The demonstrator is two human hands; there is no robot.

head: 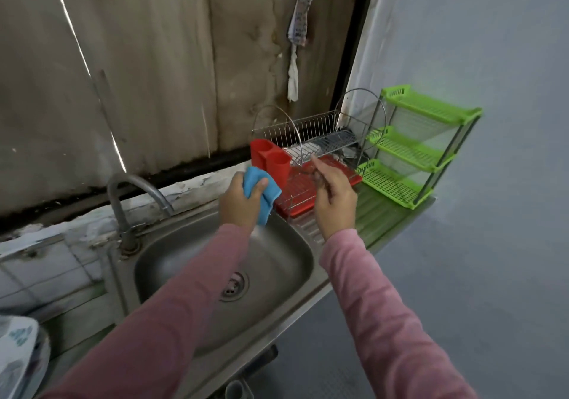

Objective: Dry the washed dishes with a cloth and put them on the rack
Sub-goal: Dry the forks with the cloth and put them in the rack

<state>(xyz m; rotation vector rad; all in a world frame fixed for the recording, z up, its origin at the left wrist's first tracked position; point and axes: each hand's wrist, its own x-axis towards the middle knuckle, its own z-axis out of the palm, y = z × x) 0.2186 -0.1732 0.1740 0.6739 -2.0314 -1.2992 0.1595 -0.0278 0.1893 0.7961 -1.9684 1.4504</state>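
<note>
Cloth [258, 186] first: it is blue and bunched up in our left hand [241, 203], whose fingers and thumb are curled around it, held above the far rim of the steel sink [277, 263]. Our right hand [334, 201] grips a thin utensil [316, 164] between curled fingers. The piece is blurred, so we cannot tell whether it is a spoon or a fork. Its tip points away from us, over the lower level of the wire rack [314, 130]. The rack stands on the draining surface [378, 210] just right of the sink, with a red tray [300, 210] beneath it and a red twin-cup cutlery holder [271, 158] at its left end, close to the cloth. Something pale lies in the rack's lower tier, but we cannot make out what it is. A green three-tier plastic shelf [415, 146] stands just beyond the rack at the right end of the surface. The curved faucet [123, 201] rises at the sink's left rear corner. At the bottom left edge we see part of a patterned dish [18, 352]. Both our arms are in pink sleeves and reach across the sink basin.
</note>
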